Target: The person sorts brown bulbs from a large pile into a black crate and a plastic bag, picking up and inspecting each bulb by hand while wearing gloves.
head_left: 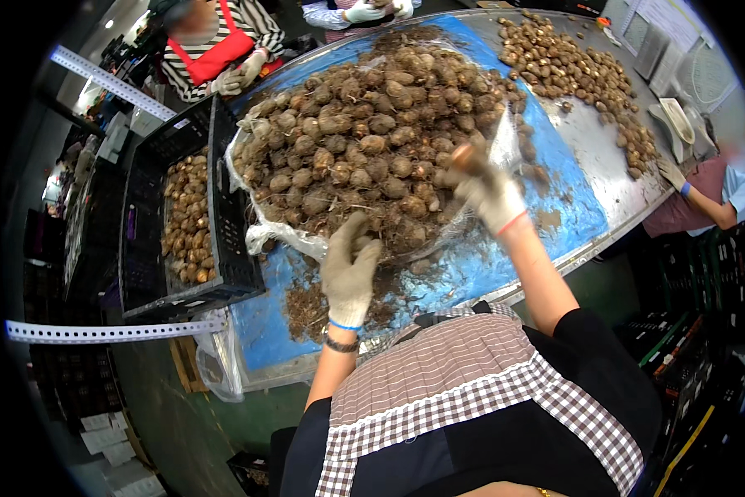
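A big heap of brown, hairy taro-like tubers [364,141] lies on a white plastic sheet [285,238] spread over a blue tarp [567,186]. My left hand [350,277], in a soiled pale glove, is at the near edge of the heap. Its thumb and fingers are apart, with nothing plainly held. To the right of the heap, my gloved right hand [495,199] is smeared by motion. Its fingers are closed around a blurred brown object [469,159] with an orange-brown end, whose kind I cannot make out.
A black crate [236,286] with cleaner tubers [188,219] stands left. More tubers [563,70] lie on the metal table [583,137] at far right, near a pale scoop-shaped container [676,126]. Loose root scraps [302,311] litter the near tarp. Other gloved people work around the table.
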`<state>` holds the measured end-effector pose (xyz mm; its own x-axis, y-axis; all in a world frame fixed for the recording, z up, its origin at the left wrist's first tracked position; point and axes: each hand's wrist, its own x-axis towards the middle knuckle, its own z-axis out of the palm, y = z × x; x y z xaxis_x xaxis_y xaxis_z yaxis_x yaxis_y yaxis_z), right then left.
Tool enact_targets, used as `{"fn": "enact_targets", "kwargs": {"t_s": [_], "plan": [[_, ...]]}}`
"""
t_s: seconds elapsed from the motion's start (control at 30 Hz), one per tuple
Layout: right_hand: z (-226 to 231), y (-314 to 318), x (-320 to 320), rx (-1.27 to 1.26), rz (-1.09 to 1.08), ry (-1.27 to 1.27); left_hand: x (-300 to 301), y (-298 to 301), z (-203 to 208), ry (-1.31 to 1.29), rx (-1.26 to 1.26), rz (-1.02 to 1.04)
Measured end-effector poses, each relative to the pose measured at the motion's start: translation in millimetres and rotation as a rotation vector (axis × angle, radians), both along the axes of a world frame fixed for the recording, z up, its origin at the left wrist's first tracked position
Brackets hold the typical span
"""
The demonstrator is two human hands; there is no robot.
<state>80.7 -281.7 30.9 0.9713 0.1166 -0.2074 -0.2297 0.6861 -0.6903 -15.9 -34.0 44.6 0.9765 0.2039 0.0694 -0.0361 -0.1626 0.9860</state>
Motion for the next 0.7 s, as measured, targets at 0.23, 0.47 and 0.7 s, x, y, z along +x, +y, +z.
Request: {"fn": "enact_targets", "kwargs": {"t_s": [0.23,0.47,0.7], "plan": [[-4,-57,55,-1.312,-0.249,-0.262,-14,9,-27,0.106,-0.047,0.024],[-18,-52,101,-2.378,0.215,-0.577,-11,-4,-2,0.175,0.017,-0.181],[27,7,17,-0.713,0.236,-0.404,2,-10,17,0.18,-0.305,-0.229]]}}
